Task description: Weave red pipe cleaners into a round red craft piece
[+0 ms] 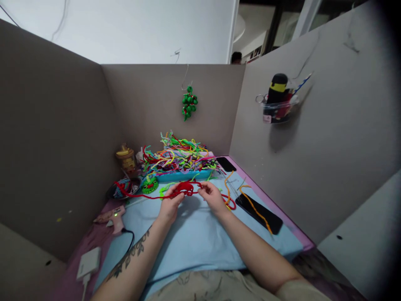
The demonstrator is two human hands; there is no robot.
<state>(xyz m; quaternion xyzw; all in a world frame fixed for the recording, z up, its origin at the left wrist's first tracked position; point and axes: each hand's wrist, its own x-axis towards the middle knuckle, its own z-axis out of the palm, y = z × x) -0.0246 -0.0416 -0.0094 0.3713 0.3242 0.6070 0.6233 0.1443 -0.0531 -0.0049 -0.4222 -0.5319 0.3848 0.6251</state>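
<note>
A red fuzzy stem, likely a pipe cleaner (187, 187), is bent into loops above the middle of the table. My left hand (171, 205) pinches its left side between thumb and fingers, and a long red strand runs out leftward over the small bowl. At the other side, my right hand (212, 196) has thumb and fingertips closed on the right end. Another red loop (231, 202) shows just past my right wrist. Between my hands and the blue tray lie bright green stems (166, 189), partly hidden by my left hand.
A blue tray (181, 176) heaped with multicoloured stems stands at the back. Left are a green round ornament (149, 184), a bowl (138, 184), a pink glue gun (115, 217) and a white power block (89, 263). Right are orange stems (255, 209), a black slab (272, 221) and a phone (226, 164).
</note>
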